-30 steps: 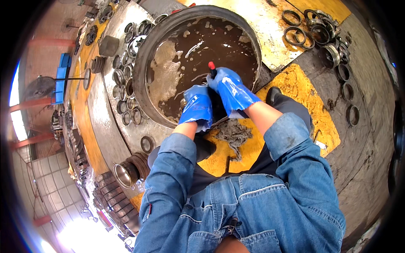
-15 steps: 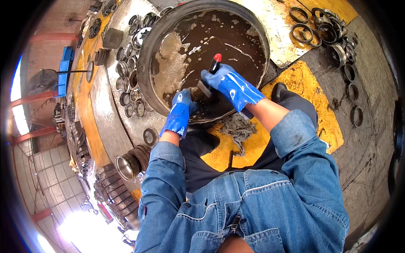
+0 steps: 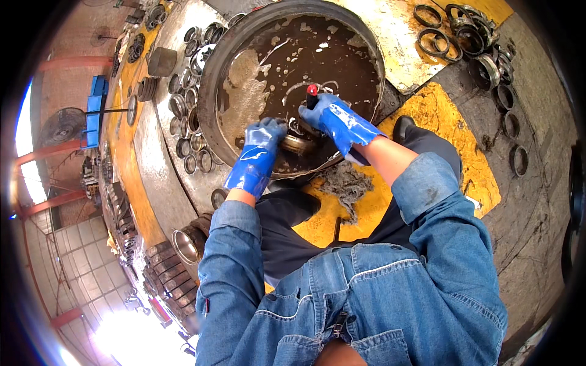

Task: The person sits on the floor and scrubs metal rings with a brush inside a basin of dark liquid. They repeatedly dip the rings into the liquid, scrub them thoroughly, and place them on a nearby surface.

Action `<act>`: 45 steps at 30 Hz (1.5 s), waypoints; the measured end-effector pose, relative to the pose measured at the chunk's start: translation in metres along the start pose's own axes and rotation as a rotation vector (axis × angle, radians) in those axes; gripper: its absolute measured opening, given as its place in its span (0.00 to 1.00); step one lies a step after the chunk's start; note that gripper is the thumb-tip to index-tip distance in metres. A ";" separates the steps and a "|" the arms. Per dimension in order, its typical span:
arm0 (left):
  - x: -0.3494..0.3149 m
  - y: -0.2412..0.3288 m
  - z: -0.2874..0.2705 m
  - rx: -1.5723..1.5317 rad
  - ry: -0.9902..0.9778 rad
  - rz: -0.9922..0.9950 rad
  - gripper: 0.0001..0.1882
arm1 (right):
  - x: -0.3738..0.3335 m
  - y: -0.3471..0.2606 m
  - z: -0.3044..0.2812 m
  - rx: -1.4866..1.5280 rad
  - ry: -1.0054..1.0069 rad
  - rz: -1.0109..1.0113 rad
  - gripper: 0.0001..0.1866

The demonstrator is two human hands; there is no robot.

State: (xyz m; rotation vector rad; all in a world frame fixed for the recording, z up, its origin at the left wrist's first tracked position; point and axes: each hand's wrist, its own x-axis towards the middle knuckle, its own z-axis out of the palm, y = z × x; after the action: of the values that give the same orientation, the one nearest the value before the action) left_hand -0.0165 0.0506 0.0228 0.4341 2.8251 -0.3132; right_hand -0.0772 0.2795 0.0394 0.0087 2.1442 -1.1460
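Note:
Both my hands wear blue rubber gloves, low over a wide round tub [image 3: 210, 100] of dark, foamy liquid. My left hand [image 3: 256, 146] is closed on the left side of a metal ring [image 3: 298, 145], which is tilted just above the liquid. In my right hand [image 3: 332, 119] is a brush with a black, red-tipped handle [image 3: 312, 93]. Its head points down toward the ring and is mostly hidden by the ring and glove.
Several metal rings [image 3: 178, 104] lie left of the tub, and more rings [image 3: 470, 39] at the far right. A grey rag [image 3: 346, 186] lies on the yellow board [image 3: 455, 146] between my legs. A metal cup-shaped part [image 3: 185, 245] stands near my left elbow.
The metal ring has come into view above the liquid in my left hand. My right hand has shifted slightly down and right, and the brush handle now stands more upright.

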 end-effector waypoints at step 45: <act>-0.016 0.002 0.006 -1.526 -0.333 -0.761 0.21 | 0.019 -0.001 0.028 0.397 0.010 -0.018 0.23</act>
State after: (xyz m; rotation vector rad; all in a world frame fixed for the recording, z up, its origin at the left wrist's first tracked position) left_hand 0.0007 0.0469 0.0216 -0.8893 1.9500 1.3780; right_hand -0.0761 0.2519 0.0186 0.1748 1.8946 -1.5661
